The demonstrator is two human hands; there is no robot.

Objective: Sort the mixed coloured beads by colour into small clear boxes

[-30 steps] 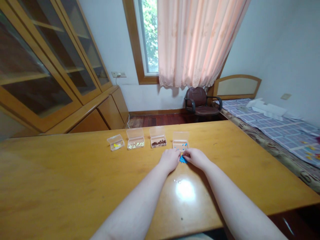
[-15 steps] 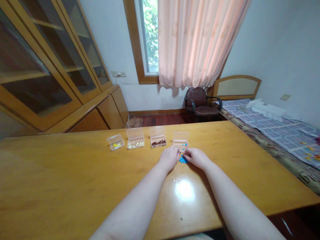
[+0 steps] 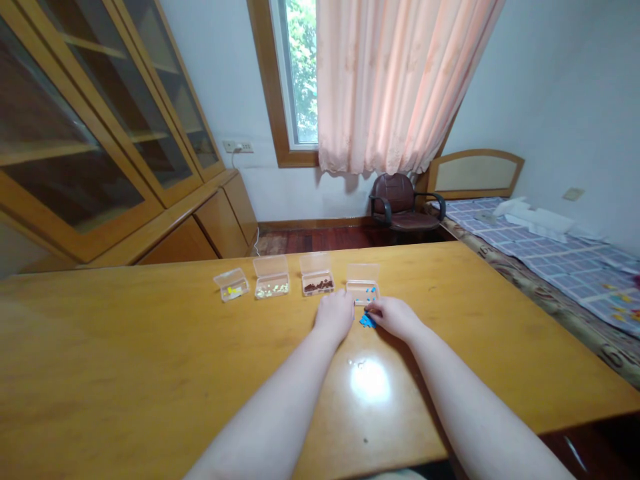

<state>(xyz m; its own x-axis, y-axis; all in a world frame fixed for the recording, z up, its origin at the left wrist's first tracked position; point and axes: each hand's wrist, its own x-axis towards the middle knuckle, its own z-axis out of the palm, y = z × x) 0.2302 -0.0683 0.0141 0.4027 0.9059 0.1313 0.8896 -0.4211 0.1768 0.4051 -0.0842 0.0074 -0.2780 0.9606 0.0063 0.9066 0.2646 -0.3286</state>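
A pile of small blue pieces [image 3: 367, 321] lies on the table between my two hands. My right hand [image 3: 395, 315] is closed in a pinch at the far edge of the pile, with a bit of blue at its fingertips. Just beyond the pile stands a clear plastic box [image 3: 358, 285], lid tipped back, with several blue pieces inside. My left hand [image 3: 335, 313] lies on the table with curled fingers, their tips against the front left corner of this box; its thumb is hidden.
To the left stand three more lidded clear boxes: one with brown pieces [image 3: 319, 285], one with pale pieces [image 3: 271, 289], one with yellow pieces [image 3: 233, 291]. Past the wooden table [image 3: 150, 360] are a brown armchair [image 3: 397, 200], a bed [image 3: 540, 233] and a glass-door cabinet [image 3: 115, 113].
My left hand has shifted slightly left, uncovering more of the box's front. More blue pieces show inside the box. My right hand stays at the pile.
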